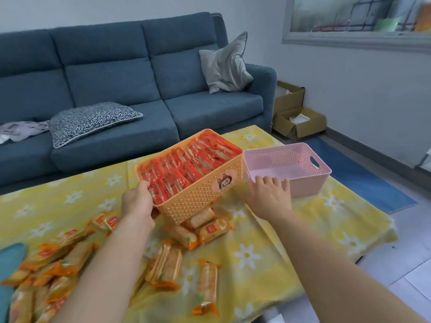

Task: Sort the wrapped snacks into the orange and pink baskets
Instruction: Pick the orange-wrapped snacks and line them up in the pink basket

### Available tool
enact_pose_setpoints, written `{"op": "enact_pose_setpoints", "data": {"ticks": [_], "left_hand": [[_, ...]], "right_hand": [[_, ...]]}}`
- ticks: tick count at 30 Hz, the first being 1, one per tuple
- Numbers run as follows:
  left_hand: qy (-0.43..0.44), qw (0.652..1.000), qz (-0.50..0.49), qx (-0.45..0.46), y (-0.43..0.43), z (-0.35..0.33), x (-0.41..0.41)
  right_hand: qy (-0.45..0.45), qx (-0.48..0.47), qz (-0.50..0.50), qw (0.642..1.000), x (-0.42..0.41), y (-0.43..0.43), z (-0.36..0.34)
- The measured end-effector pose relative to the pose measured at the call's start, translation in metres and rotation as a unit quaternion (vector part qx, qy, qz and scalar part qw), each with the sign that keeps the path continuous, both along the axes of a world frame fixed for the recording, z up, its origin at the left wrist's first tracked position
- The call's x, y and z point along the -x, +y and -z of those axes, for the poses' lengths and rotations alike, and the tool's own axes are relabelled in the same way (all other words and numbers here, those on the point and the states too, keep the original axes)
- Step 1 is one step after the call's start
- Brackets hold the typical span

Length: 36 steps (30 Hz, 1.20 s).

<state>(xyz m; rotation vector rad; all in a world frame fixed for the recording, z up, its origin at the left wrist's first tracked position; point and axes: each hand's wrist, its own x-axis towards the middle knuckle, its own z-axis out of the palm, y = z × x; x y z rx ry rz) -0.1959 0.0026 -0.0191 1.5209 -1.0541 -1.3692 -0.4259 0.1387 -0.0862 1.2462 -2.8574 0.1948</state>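
Loose yellow-wrapped snacks [58, 264] lie scattered across the near end of the cloth-covered bench [268, 248], a few tucked under the orange basket [198, 199]. That basket is packed with red-wrapped snacks [186, 169] and sits tilted, its near corner gripped by the left hand [140, 201]. The right hand [268, 194] has its fingers curled over the near rim of the pink basket [310, 185], which stands empty just beside the orange one. The red lot looks done. Next, I'd guess, comes setting the orange basket flat, then gathering the yellow packets into the pink one.
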Motion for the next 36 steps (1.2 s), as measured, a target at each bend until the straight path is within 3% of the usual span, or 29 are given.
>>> {"op": "enact_pose_setpoints", "data": {"ticks": [6, 12, 19, 30, 33, 36], "left_hand": [[0.047, 0.999, 0.020, -0.006, -0.037, 0.002, 0.066], [0.051, 0.995, 0.084, -0.020, -0.054, 0.022, 0.143], [0.034, 0.988, 0.149, -0.035, -0.054, 0.080, 0.207], [-0.027, 0.984, 0.177, -0.021, -0.059, 0.095, 0.165], [-0.081, 0.973, 0.214, 0.035, -0.048, 0.072, 0.133], [-0.178, 0.923, 0.306, 0.148, -0.023, 0.051, 0.080]], "right_hand": [[0.003, -0.055, -0.009, 0.998, -0.007, -0.018, -0.016], [-0.106, -0.171, -0.038, 0.979, -0.013, -0.002, -0.050], [-0.123, -0.196, -0.097, 0.968, -0.015, 0.005, -0.042], [-0.085, -0.154, -0.125, 0.976, -0.043, -0.003, -0.042], [-0.043, -0.042, -0.094, 0.994, -0.060, -0.008, -0.052], [-0.064, 0.082, -0.104, 0.989, -0.090, -0.011, -0.061]]}}
